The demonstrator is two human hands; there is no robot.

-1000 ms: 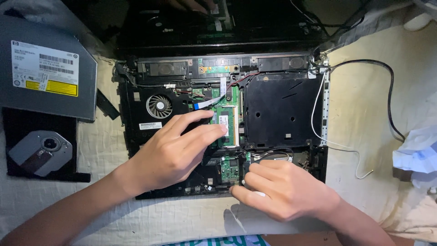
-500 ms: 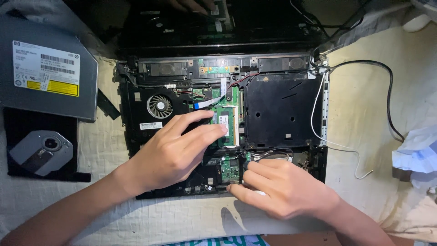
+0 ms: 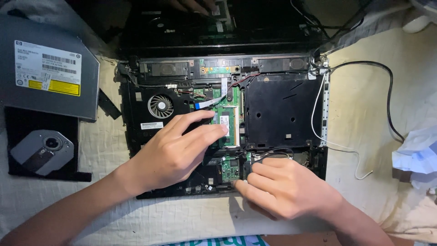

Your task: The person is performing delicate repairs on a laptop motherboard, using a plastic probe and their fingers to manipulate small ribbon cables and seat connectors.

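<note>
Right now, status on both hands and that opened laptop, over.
Left hand flat on the opened laptop, fingertips at the green memory module. Right hand pinching at the small green card. Loose white cable beside them.

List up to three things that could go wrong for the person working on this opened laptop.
1. The right hand grips at the small green card; a slip could bend or crack it.
2. The left hand presses near the memory module; bare fingers may harm it.
3. Loose white wire could snag.
</note>
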